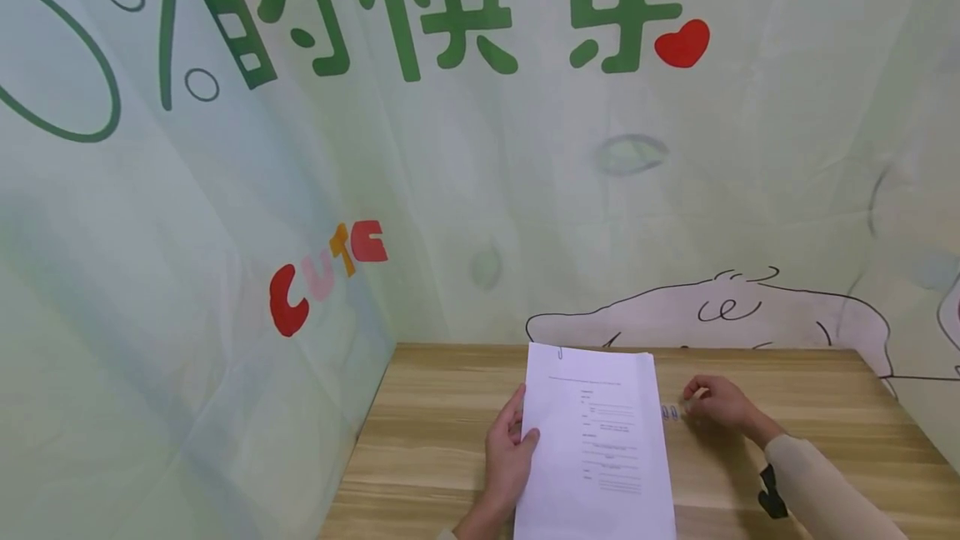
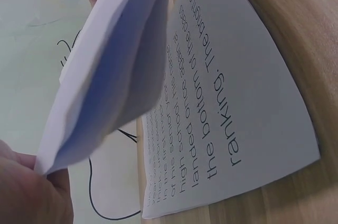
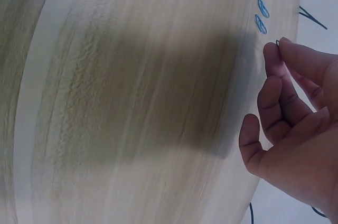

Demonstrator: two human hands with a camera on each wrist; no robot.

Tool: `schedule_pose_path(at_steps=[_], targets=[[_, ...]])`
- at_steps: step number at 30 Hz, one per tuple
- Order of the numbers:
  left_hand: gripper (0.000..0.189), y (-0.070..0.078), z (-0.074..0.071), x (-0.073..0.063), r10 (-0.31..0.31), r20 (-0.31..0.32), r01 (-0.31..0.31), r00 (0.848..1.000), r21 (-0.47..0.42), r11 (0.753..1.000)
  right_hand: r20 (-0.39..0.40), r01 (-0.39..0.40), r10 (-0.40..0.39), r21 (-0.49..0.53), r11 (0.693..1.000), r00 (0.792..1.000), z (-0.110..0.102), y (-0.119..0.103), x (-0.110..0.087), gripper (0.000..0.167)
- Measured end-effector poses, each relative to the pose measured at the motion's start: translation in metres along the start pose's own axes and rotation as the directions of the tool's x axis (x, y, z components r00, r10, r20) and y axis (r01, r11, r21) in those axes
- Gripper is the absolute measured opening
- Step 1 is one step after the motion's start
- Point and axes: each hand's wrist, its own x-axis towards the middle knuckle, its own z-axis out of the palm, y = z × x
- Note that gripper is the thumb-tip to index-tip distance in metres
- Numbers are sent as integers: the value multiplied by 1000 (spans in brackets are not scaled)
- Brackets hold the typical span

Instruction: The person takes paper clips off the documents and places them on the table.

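Observation:
My left hand (image 1: 510, 452) grips a stack of printed sheets (image 1: 600, 432) by its left edge, thumb on top. A paper clip (image 1: 559, 353) sits on the stack's top edge. In the left wrist view, the held sheets (image 2: 79, 97) are raised and bowed above another printed page (image 2: 259, 76) lying on the table. To the right of the stack, my right hand (image 1: 720, 407) pinches a small thin item, apparently a paper clip (image 3: 277, 43), between thumb and forefinger; most of it is hidden. Beside those fingertips lie two blue paper clips (image 3: 263, 8).
The wood-grain table (image 1: 435, 407) ends at a printed cloth backdrop (image 1: 480, 190) behind and to the left. A dark object (image 1: 771, 494) shows at the right sleeve (image 1: 821, 482), at the wrist.

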Motion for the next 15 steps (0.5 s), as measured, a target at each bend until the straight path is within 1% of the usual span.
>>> schedule_pose_path(at_steps=[5,7,11,15], targets=[[71,-1,-1,0,-4,6,4,1000,-6,1000,-16,62,-63,-81,995,998,2,-1,1,12],[71,-1,-2,1,-10,8,10,1000,-6,1000,-18,70,-72,-104,992,997,3,2,1,12],[71,-2,-4,1,-16,15,16,1000,0,1000,-7,85,-86,-120,989,996,3,7,2,14],[71,-3,-5,0,-15,19,15,1000,12,1000,-10,99,-101,-125,987,995,6,6,2,15]])
